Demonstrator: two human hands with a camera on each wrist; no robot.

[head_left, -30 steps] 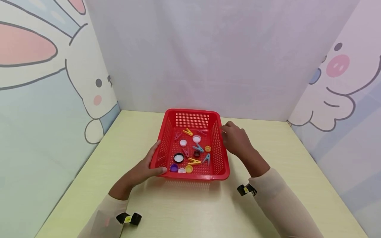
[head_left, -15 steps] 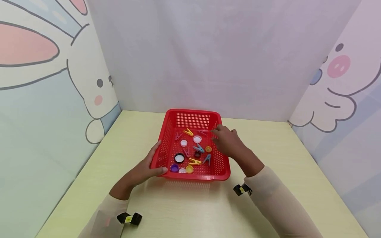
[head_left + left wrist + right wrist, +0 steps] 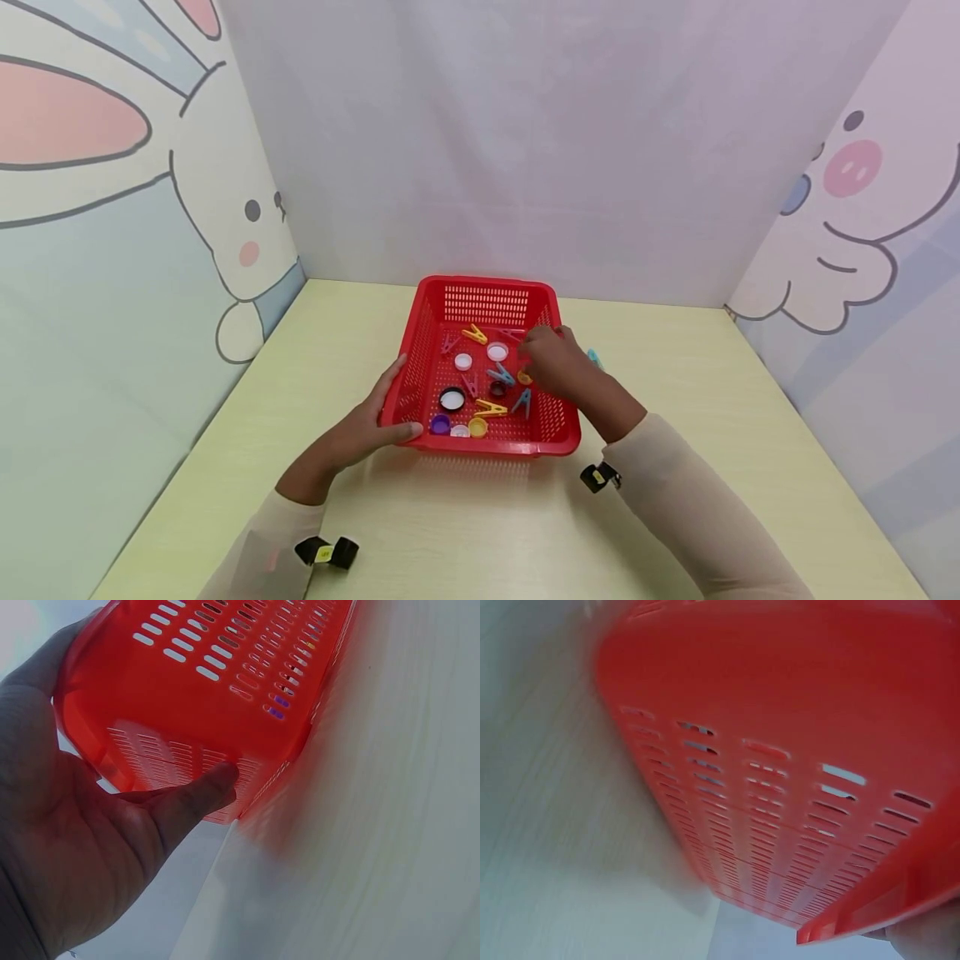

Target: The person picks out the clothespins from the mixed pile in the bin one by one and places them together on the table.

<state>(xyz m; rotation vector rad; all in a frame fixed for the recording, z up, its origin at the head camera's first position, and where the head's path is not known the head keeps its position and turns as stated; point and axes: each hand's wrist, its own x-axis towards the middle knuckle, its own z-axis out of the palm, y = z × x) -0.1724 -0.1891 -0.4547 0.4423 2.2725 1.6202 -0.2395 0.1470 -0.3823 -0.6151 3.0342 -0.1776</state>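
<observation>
My left hand holds the near left corner of a red plastic basket, its thumb along the front and its fingers at the left rim. The left wrist view shows the thumb against the perforated outer wall. My right hand reaches over the right rim, fingers pointing into the basket right by an orange cap, which they partly cover. Two teal clothespins and a dark brown cap lie just left of and below it. In the right wrist view the basket wall hides most of that hand.
Inside the basket lie pink clothespins, yellow clothespins, white caps, a black-rimmed cap, a purple cap and a yellow cap. A teal clothespin rests on the table, right of the basket.
My right hand has moved left from the right rim to over the basket's inside, near the orange cap. The teal clothespin on the table has come into sight. The left hand stays put.
</observation>
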